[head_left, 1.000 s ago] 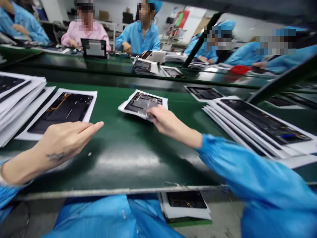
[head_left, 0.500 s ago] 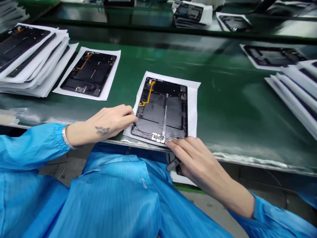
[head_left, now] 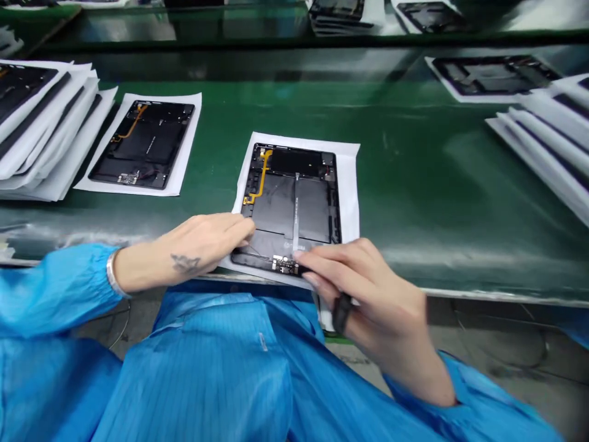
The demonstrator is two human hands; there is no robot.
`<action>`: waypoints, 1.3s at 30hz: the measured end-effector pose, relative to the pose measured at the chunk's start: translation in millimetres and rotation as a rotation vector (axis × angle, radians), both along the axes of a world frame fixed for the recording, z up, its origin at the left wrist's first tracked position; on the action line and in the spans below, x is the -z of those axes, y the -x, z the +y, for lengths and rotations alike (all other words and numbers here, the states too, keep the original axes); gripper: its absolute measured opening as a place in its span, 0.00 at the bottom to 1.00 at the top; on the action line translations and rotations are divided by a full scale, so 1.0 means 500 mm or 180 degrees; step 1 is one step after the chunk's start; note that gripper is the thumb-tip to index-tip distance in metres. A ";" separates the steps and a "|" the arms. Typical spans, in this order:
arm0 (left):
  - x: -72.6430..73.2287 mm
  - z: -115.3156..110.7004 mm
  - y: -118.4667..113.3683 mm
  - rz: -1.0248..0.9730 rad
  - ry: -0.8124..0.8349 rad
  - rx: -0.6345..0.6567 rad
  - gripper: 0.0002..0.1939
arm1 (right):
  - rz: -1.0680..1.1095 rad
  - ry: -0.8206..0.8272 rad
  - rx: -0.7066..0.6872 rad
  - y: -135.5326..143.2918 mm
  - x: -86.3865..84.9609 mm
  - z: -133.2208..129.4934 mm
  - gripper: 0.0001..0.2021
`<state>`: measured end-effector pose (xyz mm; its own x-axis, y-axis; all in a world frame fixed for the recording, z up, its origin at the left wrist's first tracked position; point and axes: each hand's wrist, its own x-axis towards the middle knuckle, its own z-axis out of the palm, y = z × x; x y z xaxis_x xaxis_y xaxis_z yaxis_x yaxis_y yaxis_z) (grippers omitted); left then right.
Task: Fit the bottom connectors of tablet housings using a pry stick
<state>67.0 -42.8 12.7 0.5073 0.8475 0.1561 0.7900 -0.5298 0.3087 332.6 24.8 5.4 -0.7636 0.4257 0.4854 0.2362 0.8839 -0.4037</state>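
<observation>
An opened tablet housing [head_left: 313, 202] lies on a white paper sheet [head_left: 350, 196] at the bench's front edge. It carries an orange flex cable [head_left: 263, 178], a pale ribbon strip [head_left: 296, 209] and a small circuit board [head_left: 284, 264]. My left hand [head_left: 216, 239] is closed at the housing's lower left edge, its fingertips partly hidden. My right hand [head_left: 363, 276] is closed around a slim dark tool [head_left: 341, 313], whose kind is not clear. Its fingertips are at the lower end of the ribbon strip, just right of the circuit board.
A second tablet housing [head_left: 151, 141] on paper lies to the left, beside a tall stack of paper-wrapped housings [head_left: 50, 135]. On the right are another housing [head_left: 497, 77] and a paper stack [head_left: 543, 141]. A raised ledge [head_left: 257, 43] runs along the back.
My right hand has turned and lifted, its fingertips moving from the circuit board's right corner up to the ribbon strip's end. My left hand stays at the housing's edge. The view has shifted slightly.
</observation>
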 end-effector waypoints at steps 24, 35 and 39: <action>0.030 -0.045 -0.032 -0.1567 -0.0200 -0.1127 0.04 | 0.0312 0.0644 -0.0166 0.129 0.070 -0.024 0.11; 0.020 -0.034 -0.024 -0.1461 0.0024 -0.1046 0.04 | 0.0352 0.0472 -0.0053 0.130 0.073 -0.023 0.11; 0.024 -0.034 -0.022 -0.0916 -0.0447 -0.0956 0.04 | 0.0474 0.0182 0.0110 0.124 0.074 -0.028 0.11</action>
